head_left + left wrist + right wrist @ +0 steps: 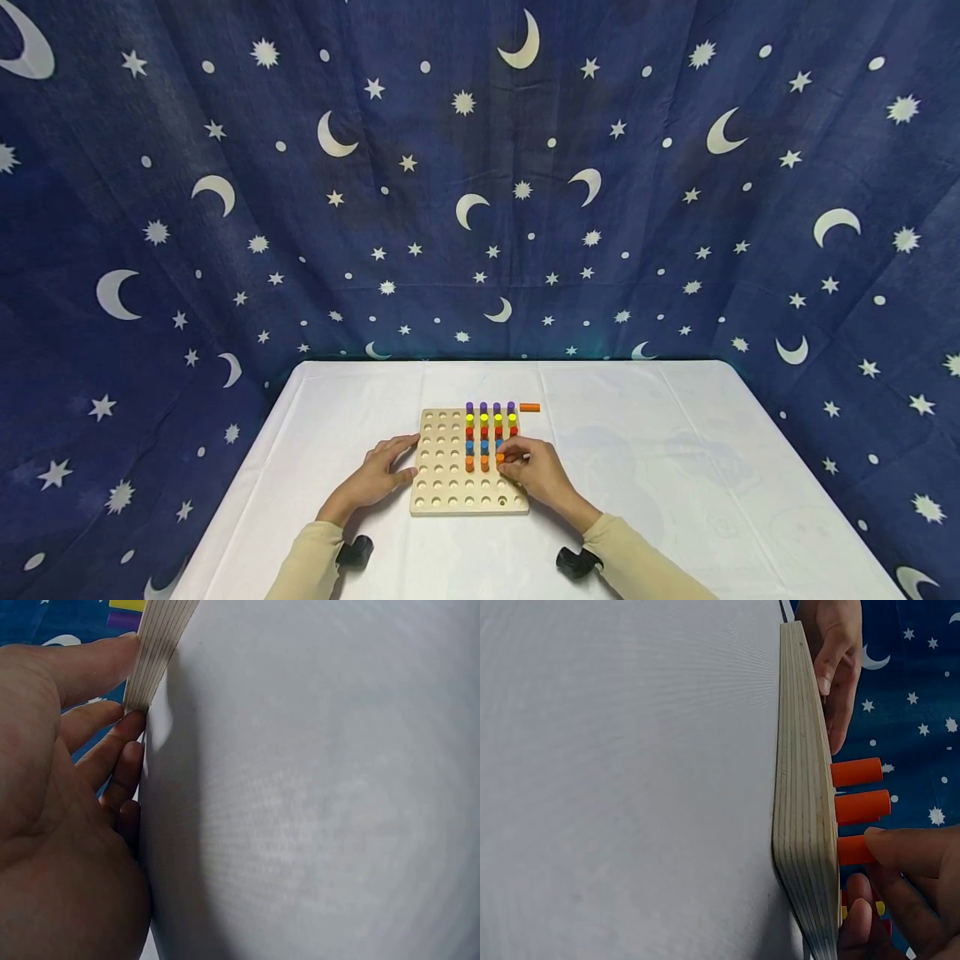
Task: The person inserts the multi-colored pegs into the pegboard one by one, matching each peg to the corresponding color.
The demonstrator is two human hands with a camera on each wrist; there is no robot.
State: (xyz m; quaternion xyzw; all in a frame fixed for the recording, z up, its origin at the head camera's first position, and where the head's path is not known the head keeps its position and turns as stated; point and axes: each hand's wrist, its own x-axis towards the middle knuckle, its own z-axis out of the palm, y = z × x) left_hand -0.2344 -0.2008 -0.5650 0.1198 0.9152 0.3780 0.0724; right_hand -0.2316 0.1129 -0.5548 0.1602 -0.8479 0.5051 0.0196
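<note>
A light wooden pegboard (441, 484) with rows of round holes lies on the table. Coloured pegs stand upright in its right part, in rows of purple (483, 407), yellow, red, blue and orange from back to front. Between thumb and finger, my right hand (542, 473) pinches an orange peg (853, 850) that stands upright at the board, beside two other orange pegs. The left hand (375, 477) rests at the board's left side, its extended fingers touching the edge. My right hand hides part of the board's right side.
One loose orange peg (529, 407) lies on its side behind the board's back right corner. A white cloth (645, 467) covers the table. Dark blue fabric (420, 275) with moons and stars hangs behind and at both sides.
</note>
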